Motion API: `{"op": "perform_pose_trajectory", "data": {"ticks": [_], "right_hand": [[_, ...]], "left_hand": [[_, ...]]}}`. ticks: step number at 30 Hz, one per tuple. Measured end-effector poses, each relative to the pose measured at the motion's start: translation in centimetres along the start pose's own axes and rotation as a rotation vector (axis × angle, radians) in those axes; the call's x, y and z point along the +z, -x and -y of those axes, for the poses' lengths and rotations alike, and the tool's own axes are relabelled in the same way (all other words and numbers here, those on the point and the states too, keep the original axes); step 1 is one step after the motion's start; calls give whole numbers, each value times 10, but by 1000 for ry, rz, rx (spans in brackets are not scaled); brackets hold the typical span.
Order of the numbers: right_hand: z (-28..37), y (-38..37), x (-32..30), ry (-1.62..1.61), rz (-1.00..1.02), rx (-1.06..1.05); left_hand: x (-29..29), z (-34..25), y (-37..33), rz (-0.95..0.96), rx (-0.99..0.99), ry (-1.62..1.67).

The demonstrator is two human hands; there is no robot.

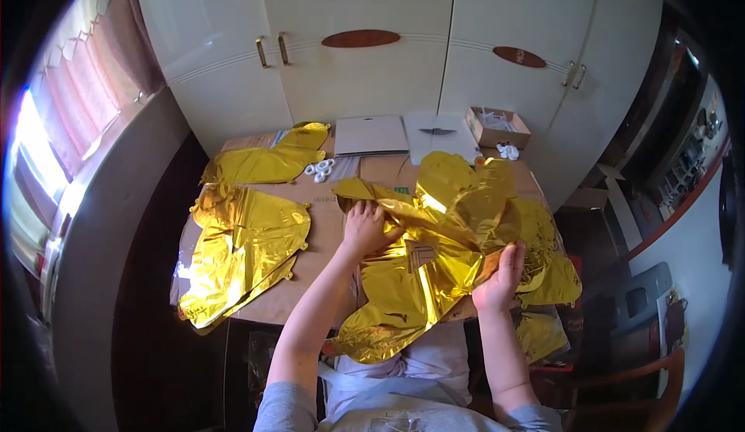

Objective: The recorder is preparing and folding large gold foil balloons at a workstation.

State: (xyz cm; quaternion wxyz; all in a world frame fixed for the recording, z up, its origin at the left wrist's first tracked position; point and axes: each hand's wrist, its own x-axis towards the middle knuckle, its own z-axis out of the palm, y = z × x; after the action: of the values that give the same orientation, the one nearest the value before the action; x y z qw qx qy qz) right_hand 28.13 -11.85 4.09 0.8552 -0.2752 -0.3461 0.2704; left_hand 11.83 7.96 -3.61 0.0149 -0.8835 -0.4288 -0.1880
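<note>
A large crumpled gold foil balloon spreads over the front of the table and down onto my lap. My left hand is closed on its upper left part, fingers curled over the foil. At the balloon's right side, my right hand pinches the edge between thumb and fingers. Folds of foil rise between the two hands, and some stand up beyond them. Flat gold foil balloons lie at the left and the far left of the table. More gold foil lies beside my right hand.
White rings of ribbon or tape sit behind my left hand. Along the back are a grey flat box, a clear plastic sheet and an open carton of white pieces. Cabinets stand behind; a wooden chair is at right.
</note>
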Motion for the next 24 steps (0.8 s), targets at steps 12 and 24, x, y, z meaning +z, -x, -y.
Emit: {"op": "perform_pose_trajectory", "data": {"ticks": [12, 24], "right_hand": [[13, -20, -76, -33, -406, -43], [27, -18, -126, 65, -637, -137]], "left_hand": [[-10, -1, -21, 415, -117, 74], [-3, 12, -18, 209, -143, -18]]}}
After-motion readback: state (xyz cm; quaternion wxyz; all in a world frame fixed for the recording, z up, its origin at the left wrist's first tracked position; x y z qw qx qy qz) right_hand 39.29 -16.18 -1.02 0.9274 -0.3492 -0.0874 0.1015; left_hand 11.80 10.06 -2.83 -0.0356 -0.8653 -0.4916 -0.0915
